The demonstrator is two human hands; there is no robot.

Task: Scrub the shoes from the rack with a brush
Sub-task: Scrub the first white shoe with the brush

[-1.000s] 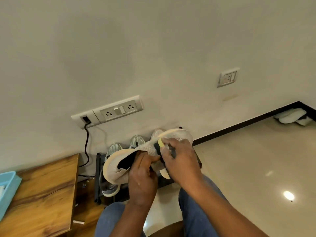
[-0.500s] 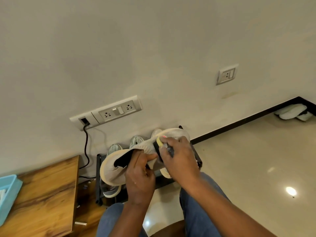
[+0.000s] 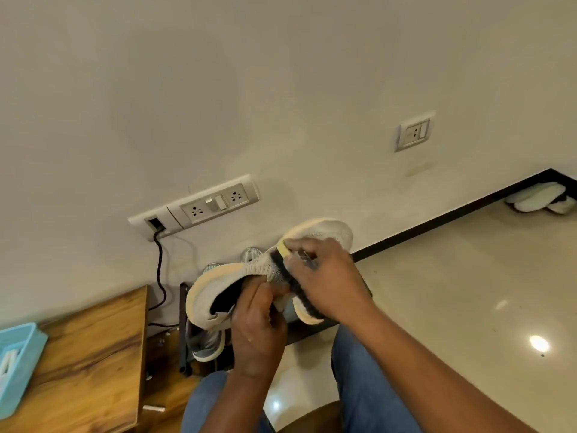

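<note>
Head cam looks down at someone sitting in front of a low shoe rack [image 3: 184, 326] against the wall. The left hand [image 3: 257, 326] has its fingers curled round the collar edge of a beige knit sneaker [image 3: 249, 273] and holds it up in the air just above the rack, heel end toward the left, toe up toward the wall. The right hand [image 3: 324, 282] is clamped on a scrub brush [image 3: 288, 276] with a yellowish back and dark bristles, and the bristles are pressed right onto the knit upper around the middle of the shoe. So both hands are busy, nothing loose.

As for progress, I'd say we're somewhere mid-scrub on this one shoe. Can't tell how clean it is, the fabric looks pretty even in color and it's too small to judge dirt. The toe end and the heel side aren't under the brush right now, so those may need passes too.

What's left looks like a fair bit: at least a couple of grey sneakers [image 3: 209, 342] are sitting on the rack behind and below the held one, toes poking up by the wall, and those look untouched as far as I can see. My guess is less than half done overall.

Other stuff around: wooden table [image 3: 87, 354] on the left with a light blue tray [image 3: 18, 364] on it, and a socket strip [image 3: 206, 206] on the wall with a black cable [image 3: 160, 270] hanging down.
</note>
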